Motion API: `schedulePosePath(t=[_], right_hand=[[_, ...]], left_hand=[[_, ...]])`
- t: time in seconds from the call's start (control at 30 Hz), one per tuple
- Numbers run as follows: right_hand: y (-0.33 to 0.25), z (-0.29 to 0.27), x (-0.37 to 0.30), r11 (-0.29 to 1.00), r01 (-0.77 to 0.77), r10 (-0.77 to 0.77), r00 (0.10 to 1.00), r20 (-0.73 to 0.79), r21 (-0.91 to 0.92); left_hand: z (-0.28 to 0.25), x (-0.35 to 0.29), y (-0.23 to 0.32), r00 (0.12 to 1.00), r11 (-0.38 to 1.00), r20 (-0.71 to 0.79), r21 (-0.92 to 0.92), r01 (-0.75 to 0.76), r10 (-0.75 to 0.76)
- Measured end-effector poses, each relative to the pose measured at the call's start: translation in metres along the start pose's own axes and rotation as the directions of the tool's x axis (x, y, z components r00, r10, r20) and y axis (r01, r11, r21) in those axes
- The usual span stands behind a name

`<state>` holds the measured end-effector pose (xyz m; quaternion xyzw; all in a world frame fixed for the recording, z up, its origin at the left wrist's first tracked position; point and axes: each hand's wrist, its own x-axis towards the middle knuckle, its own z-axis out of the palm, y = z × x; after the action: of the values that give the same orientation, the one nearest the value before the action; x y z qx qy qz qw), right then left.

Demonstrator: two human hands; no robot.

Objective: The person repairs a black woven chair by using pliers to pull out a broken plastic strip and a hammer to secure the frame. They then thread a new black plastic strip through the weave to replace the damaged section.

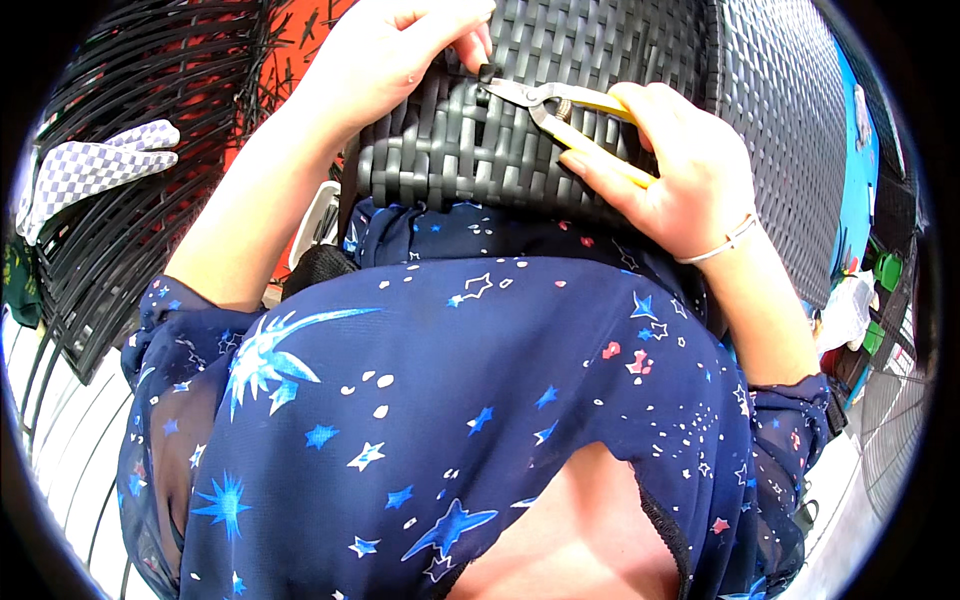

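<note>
Translucent plastic bag (pixel 848 312) at right, contents indistinct. Yellow-handled cutters (pixel 541 97) sit in the right hand (pixel 690 160), its fingers clamped on the handles, blades at a short black strip (pixel 488 73) on the woven panel (pixel 600 45). The left hand (pixel 425 32) has fingertips together on that strip, just left of the blades.

Cutters (pixel 541 98) over wickerwork (pixel 600 40), glove (pixel 90 175) (far left) over strands (pixel 120 250).

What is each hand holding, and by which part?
The right hand holds the clippers by their yellow handles. The left hand seems to pinch a black strip by its end, near the blades; that grip is partly hidden.
</note>
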<state>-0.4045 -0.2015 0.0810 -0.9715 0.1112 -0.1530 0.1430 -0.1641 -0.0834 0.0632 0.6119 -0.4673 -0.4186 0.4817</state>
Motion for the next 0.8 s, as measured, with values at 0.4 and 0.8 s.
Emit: schedulePosePath(t=[0.4,0.8], right_hand=[[0.011,0.002,0.005,1.000,0.002,-0.002,0.999,0.050,0.000],[0.013,0.001,0.001,0.995,-0.098,0.098,0.995,0.008,0.004]], left_hand=[[-0.007,0.002,0.001,1.000,1.000,0.027,0.024,0.001,-0.002],[-0.022,-0.006,-0.004,0.996,0.900,0.089,0.431,-0.056,0.019]])
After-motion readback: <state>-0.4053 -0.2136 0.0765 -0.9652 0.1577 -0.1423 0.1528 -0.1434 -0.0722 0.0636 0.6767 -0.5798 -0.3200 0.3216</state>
